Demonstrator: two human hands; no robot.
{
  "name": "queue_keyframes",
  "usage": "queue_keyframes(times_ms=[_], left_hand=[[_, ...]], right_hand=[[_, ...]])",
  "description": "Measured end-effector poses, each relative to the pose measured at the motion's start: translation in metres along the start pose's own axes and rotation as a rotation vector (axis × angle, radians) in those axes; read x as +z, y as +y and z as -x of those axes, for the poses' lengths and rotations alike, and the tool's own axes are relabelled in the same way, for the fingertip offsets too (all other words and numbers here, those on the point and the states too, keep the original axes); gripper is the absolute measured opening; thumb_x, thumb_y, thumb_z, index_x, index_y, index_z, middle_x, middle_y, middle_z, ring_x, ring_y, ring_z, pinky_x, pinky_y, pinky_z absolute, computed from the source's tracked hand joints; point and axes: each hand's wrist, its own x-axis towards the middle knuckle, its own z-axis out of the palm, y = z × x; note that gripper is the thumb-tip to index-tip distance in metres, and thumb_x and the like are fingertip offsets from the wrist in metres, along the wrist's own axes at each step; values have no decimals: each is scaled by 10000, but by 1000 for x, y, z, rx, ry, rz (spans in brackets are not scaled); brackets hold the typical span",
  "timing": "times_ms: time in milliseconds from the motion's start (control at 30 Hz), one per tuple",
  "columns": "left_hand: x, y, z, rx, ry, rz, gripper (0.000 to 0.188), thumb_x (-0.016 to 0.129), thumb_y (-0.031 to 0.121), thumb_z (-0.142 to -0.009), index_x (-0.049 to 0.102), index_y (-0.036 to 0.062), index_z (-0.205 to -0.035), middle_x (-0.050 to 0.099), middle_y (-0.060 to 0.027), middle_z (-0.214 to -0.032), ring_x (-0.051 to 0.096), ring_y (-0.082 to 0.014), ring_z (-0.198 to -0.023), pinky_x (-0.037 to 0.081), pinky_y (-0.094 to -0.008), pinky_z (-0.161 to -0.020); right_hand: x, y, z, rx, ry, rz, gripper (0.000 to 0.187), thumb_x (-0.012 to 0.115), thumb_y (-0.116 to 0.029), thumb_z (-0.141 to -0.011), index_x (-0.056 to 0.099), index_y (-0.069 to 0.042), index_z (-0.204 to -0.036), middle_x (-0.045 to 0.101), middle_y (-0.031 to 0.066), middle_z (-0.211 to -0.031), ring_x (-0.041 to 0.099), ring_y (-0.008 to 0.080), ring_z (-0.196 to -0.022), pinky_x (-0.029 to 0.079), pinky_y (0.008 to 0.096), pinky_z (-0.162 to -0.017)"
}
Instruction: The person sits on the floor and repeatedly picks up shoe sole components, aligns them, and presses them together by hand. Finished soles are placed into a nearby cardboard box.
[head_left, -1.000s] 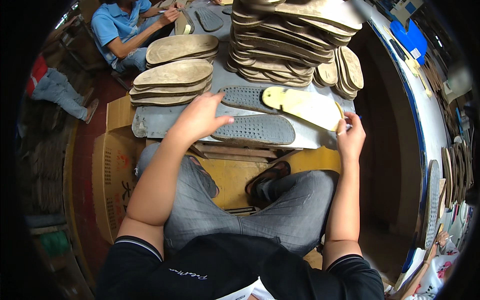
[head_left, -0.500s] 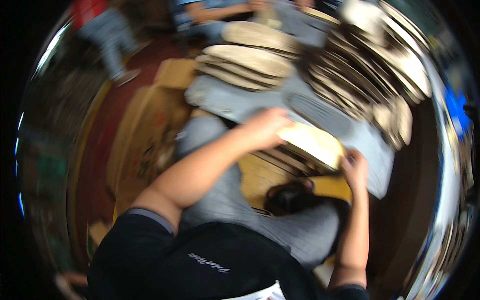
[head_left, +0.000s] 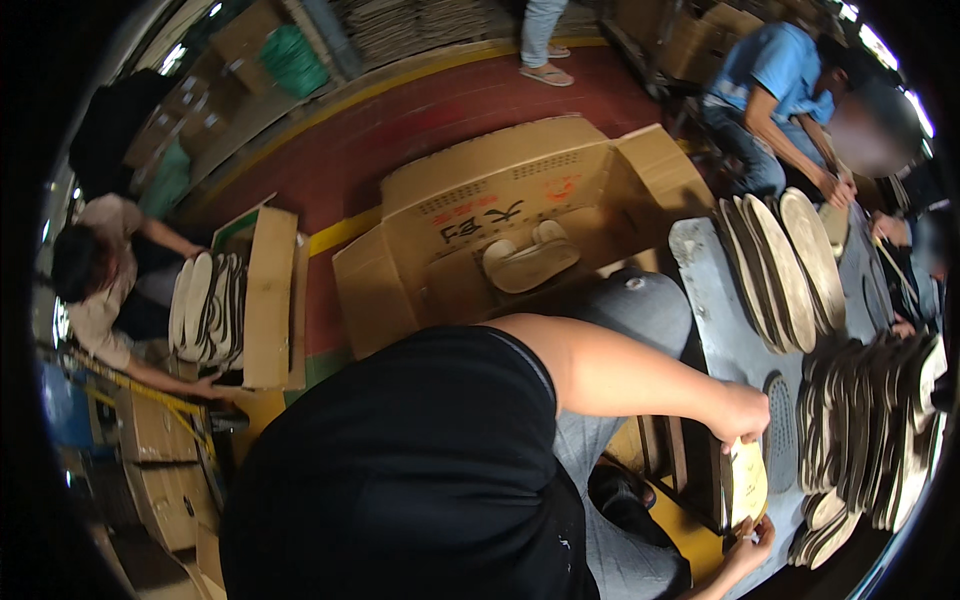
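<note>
A pale yellow shoe sole [head_left: 747,485] lies between my two hands, lengthwise, at the edge of the grey worktop [head_left: 715,325]. My left hand [head_left: 745,415] is closed on its far end. The fingers of my right hand [head_left: 748,552] pinch its near end. A dark surface shows along the sole's left side; what it belongs to I cannot tell. Just right of my hands, a dark ridged oval pad [head_left: 779,415] lies on the worktop. Stacked cream soles [head_left: 870,430] with dark undersides stand beyond it, and more soles [head_left: 770,270] lean together farther up the worktop.
An open cardboard box [head_left: 440,255] with a few soles [head_left: 530,262] inside stands ahead on the left. Farther left, a person [head_left: 115,270] reaches around a box of soles [head_left: 205,310]. Another person in a blue shirt [head_left: 765,85] works across the worktop. Someone's legs [head_left: 543,35] are on the red floor.
The view has swung left, so the worktop and my hands now appear at the right and the cardboard box near the middle. Both hands still hold the sole.
</note>
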Motion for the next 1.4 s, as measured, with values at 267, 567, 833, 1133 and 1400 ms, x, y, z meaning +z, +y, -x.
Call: queue_keyframes(times_ms=[267,567,833,1133,1400], left_hand=[[10,-6,-4,-113,-9,108,471,1086,297,-718,954,117,-1133,903,-103,-1035,848,-345,-1044,658,-473,-963],[-7,2,5,69,-101,-109,399,1003,316,-814,924,57,-1107,837,-201,-1121,766,-407,-1192,584,-527,-1115],[-19,14,21,-151,8,52,362,977,197,-885,924,54,-1213,799,-206,-1322,689,-417,-1346,550,-511,-1212],[-32,13,27,-64,38,80,543,1022,265,-839,907,131,-1353,809,-194,-1336,740,-438,-1254,590,-509,-1140],[-48,39,24,-123,-42,-5,497,998,238,-902,904,148,-1382,763,-222,-1484,688,-447,-1385,562,-512,-1217]], right_hand=[[3,45,-25,-37,-53,-132,373,940,-106,-1050,742,38,-1331,758,68,-1114,673,139,-880,563,312,-770],[3,-9,2,24,25,50,347,937,-74,-991,790,13,-1293,787,90,-1133,709,213,-1037,586,396,-960],[12,-48,18,123,40,-192,324,945,-23,-954,787,19,-1234,781,64,-1098,688,180,-1027,563,364,-970],[20,-74,21,91,62,-100,456,956,-130,-877,819,-38,-1303,870,119,-1180,772,241,-1015,613,404,-967],[19,-88,26,125,105,-59,563,1009,-167,-886,787,-48,-1388,851,108,-1265,745,195,-901,619,375,-873]])
